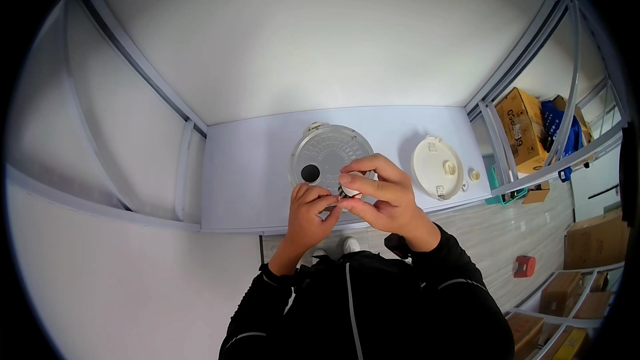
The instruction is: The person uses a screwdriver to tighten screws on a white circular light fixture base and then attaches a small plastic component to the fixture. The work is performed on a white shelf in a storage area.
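Above the near edge of a round grey perforated disc (330, 150), both of my hands meet around a small cylindrical part with a white top and dark and red bits (349, 191). My right hand (387, 195) grips it from above between thumb and fingers. My left hand (310, 212) pinches at its lower left side; fingers hide much of it, so its exact kind cannot be told. The disc lies on the white table (247, 160) and has a dark round hole at its left.
Right of the disc lies a round cream cover (427, 163) with a small knob on it. A small cream cap (474, 175) sits beside it. Metal frame posts (190, 167) flank the table. Cardboard boxes (519, 127), a green basket (510, 197) and a red stool (525, 267) stand right.
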Demonstrator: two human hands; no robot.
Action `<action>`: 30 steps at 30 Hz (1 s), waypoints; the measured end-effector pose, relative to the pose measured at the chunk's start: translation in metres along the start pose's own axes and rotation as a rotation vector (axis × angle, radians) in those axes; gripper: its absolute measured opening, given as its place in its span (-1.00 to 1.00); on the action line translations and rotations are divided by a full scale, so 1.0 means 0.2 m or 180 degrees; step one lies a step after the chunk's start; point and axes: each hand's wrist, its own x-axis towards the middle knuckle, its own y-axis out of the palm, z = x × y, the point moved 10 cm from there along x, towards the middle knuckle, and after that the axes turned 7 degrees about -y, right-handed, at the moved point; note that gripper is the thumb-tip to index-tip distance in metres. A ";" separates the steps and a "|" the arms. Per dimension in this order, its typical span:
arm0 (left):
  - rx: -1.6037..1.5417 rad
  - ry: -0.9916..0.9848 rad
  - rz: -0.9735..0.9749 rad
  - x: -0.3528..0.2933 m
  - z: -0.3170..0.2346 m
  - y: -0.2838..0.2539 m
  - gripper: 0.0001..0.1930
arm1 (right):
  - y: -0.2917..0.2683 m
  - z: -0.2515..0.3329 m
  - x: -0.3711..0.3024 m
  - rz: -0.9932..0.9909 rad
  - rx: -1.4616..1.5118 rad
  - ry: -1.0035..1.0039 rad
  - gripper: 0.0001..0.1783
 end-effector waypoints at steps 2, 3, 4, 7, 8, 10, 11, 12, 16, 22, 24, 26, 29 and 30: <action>0.0004 0.0046 -0.0034 0.00 0.00 -0.01 -0.81 | 0.02 0.01 0.02 0.0137 0.0052 0.0022 -0.42; 0.0001 0.0066 -0.0061 0.00 0.00 -0.01 -0.80 | 0.02 0.03 0.05 0.0255 0.0074 0.0012 -0.41; -0.0001 0.0085 -0.0088 0.00 0.00 -0.02 -0.80 | 0.04 0.04 0.06 0.0373 0.0096 0.0001 -0.40; -0.0069 0.0057 -0.0080 0.01 -0.01 -0.01 -0.80 | 0.10 -0.01 0.01 0.0627 0.0361 0.0238 -0.31; -0.0071 0.0037 -0.0071 0.01 0.00 -0.01 -0.80 | 0.10 -0.02 0.00 0.0669 0.0317 0.0236 -0.29; -0.0076 -0.0004 -0.0053 0.01 0.00 -0.01 -0.80 | 0.11 -0.03 -0.02 0.0754 0.0228 0.0232 -0.24; -0.0065 0.0003 -0.0041 0.01 0.01 -0.01 -0.80 | 0.11 -0.03 -0.02 0.0706 0.0254 0.0248 -0.24; -0.0055 0.0010 -0.0029 0.01 0.01 -0.01 -0.80 | 0.11 -0.03 -0.03 0.0659 0.0281 0.0263 -0.24; -0.0032 0.0021 -0.0033 0.00 0.01 0.00 -0.81 | 0.09 -0.03 -0.02 0.0649 0.0299 0.0374 -0.23; 0.0080 0.0019 -0.0018 -0.01 0.02 0.02 -0.84 | 0.02 0.02 0.01 0.0270 -0.0261 0.0062 -0.20; 0.0034 -0.0032 -0.0025 -0.01 0.00 0.00 -0.85 | -0.04 0.00 0.00 -0.0114 -0.0278 -0.0046 -0.17; -0.0002 -0.0061 0.0025 0.00 -0.01 0.00 -0.87 | -0.11 -0.01 -0.01 -0.0560 -0.0216 -0.0005 -0.22; -0.0074 -0.0053 0.0123 0.00 0.00 -0.02 -0.90 | -0.17 -0.05 -0.03 -0.0790 -0.0126 0.0184 -0.20; -0.0119 -0.0038 0.0113 0.00 0.00 -0.03 -0.91 | -0.18 -0.05 -0.03 -0.0760 -0.0103 0.0209 -0.19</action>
